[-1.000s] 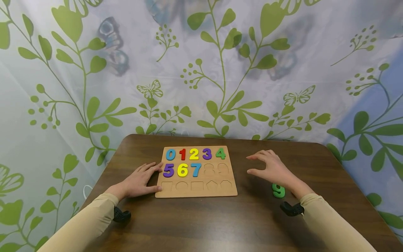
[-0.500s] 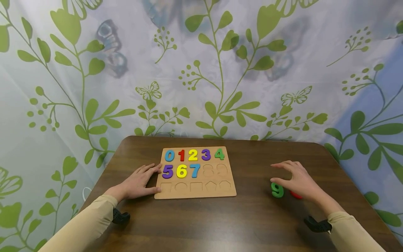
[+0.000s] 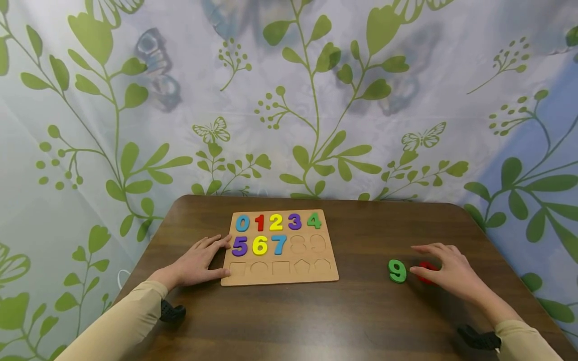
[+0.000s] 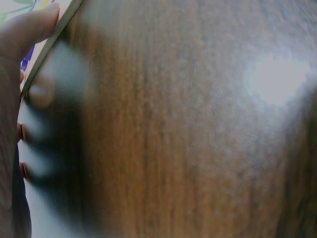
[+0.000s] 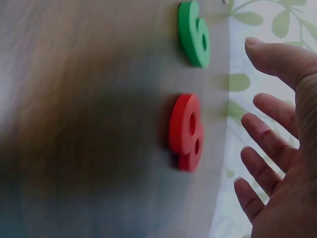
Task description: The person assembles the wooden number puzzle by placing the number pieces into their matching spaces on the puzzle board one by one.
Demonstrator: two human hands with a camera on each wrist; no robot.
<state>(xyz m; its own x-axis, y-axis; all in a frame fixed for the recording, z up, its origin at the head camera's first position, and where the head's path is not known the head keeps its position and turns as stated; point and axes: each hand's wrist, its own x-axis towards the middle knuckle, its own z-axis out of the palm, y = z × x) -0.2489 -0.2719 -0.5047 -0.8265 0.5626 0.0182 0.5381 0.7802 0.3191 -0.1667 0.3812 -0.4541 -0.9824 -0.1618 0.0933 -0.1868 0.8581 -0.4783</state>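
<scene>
My left hand [image 3: 191, 263] rests at the left edge of the wooden number board [image 3: 271, 280], its thumb and fingertips touching the rim. Over the right side of the table my right hand [image 3: 453, 271] hovers with fingers spread and nothing in its grasp. Beneath it lies a red number 8 [image 5: 186, 131], partly hidden by the hand in the head view but fully seen in the right wrist view. Just left of that hand, a green number 9 [image 3: 397, 271] lies flat on the table. Coloured numbers 0 to 7, among them a blue 7 [image 3: 279, 244], sit in the board.
The board has bare recesses shaped like 8 and 9, plus a bottom row of shape outlines, including a pentagon recess [image 3: 302, 266]. A brown wooden table [image 3: 289, 321] carries everything. Behind it hangs a leaf-patterned curtain [image 3: 253, 140].
My right hand has moved right, away from the board and past the green 9, and is now above the red 8. The left hand has stayed at the board's edge.
</scene>
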